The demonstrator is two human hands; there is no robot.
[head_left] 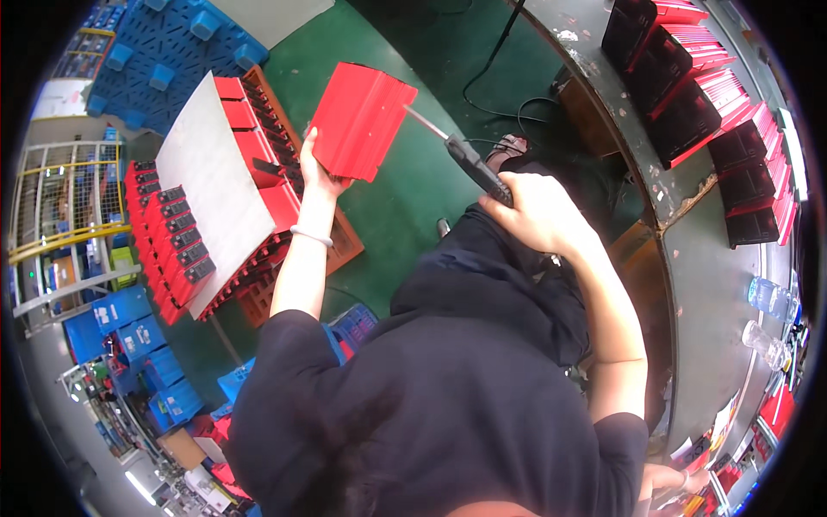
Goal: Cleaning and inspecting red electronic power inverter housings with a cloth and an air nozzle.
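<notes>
My left hand point(322, 172) is closed on the lower left edge of a red ribbed metal housing point(360, 121), held up in the air over the green floor. In my right hand point(547, 211) is a screwdriver point(472, 162) with a dark handle, its fingers wrapped round the grip. The thin shaft points up and left, its tip at the right edge of the housing; whether they touch I cannot tell. Behind my left hand, red units with black ends stand in a stack point(267, 185), with a pale sheet point(211, 164) between layers.
A dark workbench point(616, 112) curves along my right, bearing rows of red and black units point(689, 112) and clear bottles point(767, 345). A blue pallet point(172, 60) stands far left, blue bins point(129, 323) nearer. Cables point(491, 65) hang beside the bench. Another person's hand point(668, 476) shows lower right.
</notes>
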